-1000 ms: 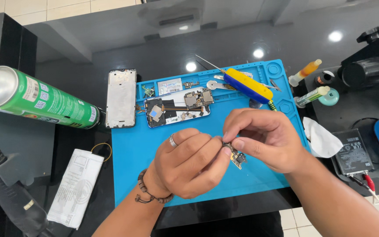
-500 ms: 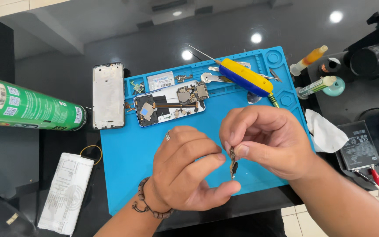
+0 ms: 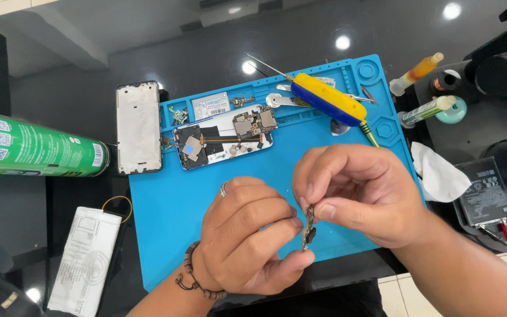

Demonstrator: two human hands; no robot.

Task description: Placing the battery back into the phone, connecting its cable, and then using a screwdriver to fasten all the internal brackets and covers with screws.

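Over the blue mat (image 3: 165, 235), we pinch a small board (image 3: 309, 229) upright between both hands: left hand (image 3: 247, 240) gripping its lower end, right hand (image 3: 359, 194) its top.

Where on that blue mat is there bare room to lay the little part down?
The blue mat is bare along its left side, below the white phone frame and left of the left hand. A smaller patch lies between the opened phone and both hands. The top edge is crowded: the yellow and blue tool and small parts. The right hand pinches the small part.
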